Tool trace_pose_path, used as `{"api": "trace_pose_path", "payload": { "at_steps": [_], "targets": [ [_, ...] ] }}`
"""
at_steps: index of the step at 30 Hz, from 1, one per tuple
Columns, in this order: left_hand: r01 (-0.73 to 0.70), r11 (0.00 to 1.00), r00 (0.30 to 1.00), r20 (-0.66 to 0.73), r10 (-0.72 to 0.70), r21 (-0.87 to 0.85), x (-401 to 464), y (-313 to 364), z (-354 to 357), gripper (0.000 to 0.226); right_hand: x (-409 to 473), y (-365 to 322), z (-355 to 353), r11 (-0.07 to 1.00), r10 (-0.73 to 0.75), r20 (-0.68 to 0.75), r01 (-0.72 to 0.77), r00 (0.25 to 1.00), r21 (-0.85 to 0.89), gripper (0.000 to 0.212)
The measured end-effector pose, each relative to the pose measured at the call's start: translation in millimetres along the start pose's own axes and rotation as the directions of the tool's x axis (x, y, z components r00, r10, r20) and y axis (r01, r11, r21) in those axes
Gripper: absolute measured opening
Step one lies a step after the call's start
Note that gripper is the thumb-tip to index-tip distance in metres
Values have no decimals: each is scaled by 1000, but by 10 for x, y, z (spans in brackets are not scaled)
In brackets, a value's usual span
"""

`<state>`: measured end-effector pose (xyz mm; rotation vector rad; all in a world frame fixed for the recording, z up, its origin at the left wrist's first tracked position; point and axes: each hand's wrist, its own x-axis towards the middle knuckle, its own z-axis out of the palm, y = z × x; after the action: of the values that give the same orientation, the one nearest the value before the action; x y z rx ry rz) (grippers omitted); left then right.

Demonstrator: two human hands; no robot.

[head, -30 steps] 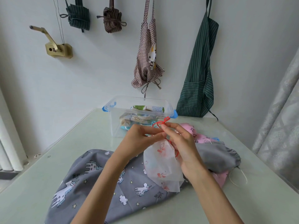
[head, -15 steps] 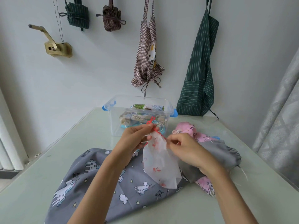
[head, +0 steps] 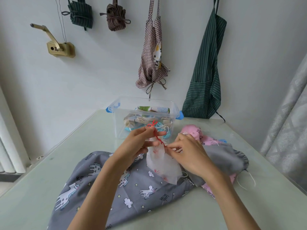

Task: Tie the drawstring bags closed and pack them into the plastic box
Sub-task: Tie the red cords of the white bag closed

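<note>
A small white drawstring bag (head: 163,166) with red marks stands between my hands over the table. Its red drawstring (head: 157,136) runs up from the gathered neck. My left hand (head: 141,143) pinches the upper end of the red string. My right hand (head: 186,153) pinches the string's other end at the bag's neck. Behind them sits the clear plastic box (head: 116,113) with blue latches, holding several tied bags. A grey unicorn-print bag (head: 116,193) lies under my forearms. A plain grey bag (head: 222,160) and a pink bag (head: 197,131) lie to the right.
Aprons hang on the wall behind the box, a checked one (head: 152,63) and a green striped one (head: 207,72). A brass crank (head: 56,45) is fixed on the wall at left. A curtain (head: 289,130) hangs beyond the table's right edge (head: 265,156).
My hands have drawn apart, the left going up and left with one string end, the right down and right. The bag's neck is pulled tighter.
</note>
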<state>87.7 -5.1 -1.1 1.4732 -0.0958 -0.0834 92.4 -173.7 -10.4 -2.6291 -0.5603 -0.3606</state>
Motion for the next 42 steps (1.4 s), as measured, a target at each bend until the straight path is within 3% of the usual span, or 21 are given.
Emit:
{"api": "trace_pose_path", "payload": {
  "at_steps": [3, 8, 11, 13, 16, 19, 22, 24, 28, 32, 35, 42],
  "targets": [
    [31, 1000, 997, 75, -31, 0, -11, 50, 8, 20, -12, -72, -34, 998, 16, 79, -11, 997, -60, 22],
    [3, 940, 997, 75, -31, 340, -41, 47, -23, 19, -93, -42, -280, 997, 26, 230, -42, 973, 66, 22],
    [-41, 895, 994, 108, -9, 445, -65, 71, -14, 30, -139, 37, -500, 975, 28, 226, -77, 974, 210, 29],
    [-102, 867, 977, 212, -4, 488, -85, 92, 33, 35, -160, 75, -582, 953, 48, 220, -111, 974, 282, 36],
    [-173, 806, 933, 357, -50, 566, -117, 115, 139, 21, -167, 47, -599, 861, 95, 239, -201, 966, 467, 48],
    [-213, 762, 878, 462, -125, 612, -141, 121, 235, 25, -137, 11, -545, 779, 165, 254, -284, 953, 558, 54],
    [-311, 681, 850, 514, -113, 663, -148, 73, 293, 25, -98, -53, -465, 747, 154, 224, -261, 962, 611, 53],
    [-298, 707, 830, 540, -139, 641, -142, 31, 311, 25, -68, -78, -427, 729, 95, 182, -193, 979, 657, 47],
    [-242, 765, 836, 528, -148, 597, -129, 21, 231, 34, -78, 60, -478, 801, 50, 112, -107, 992, 589, 24],
    [-163, 853, 857, 500, -126, 495, -108, 45, 120, 30, -188, 268, -599, 912, -141, 140, 74, 980, 403, 39],
    [-117, 867, 880, 456, -136, 484, -91, 53, 98, 37, -184, 254, -549, 945, -139, 135, 91, 981, 313, 38],
    [-83, 899, 864, 481, -150, 430, -113, 67, 90, 29, -97, 117, -377, 970, -182, -32, 185, 983, 160, 21]
  ]
}}
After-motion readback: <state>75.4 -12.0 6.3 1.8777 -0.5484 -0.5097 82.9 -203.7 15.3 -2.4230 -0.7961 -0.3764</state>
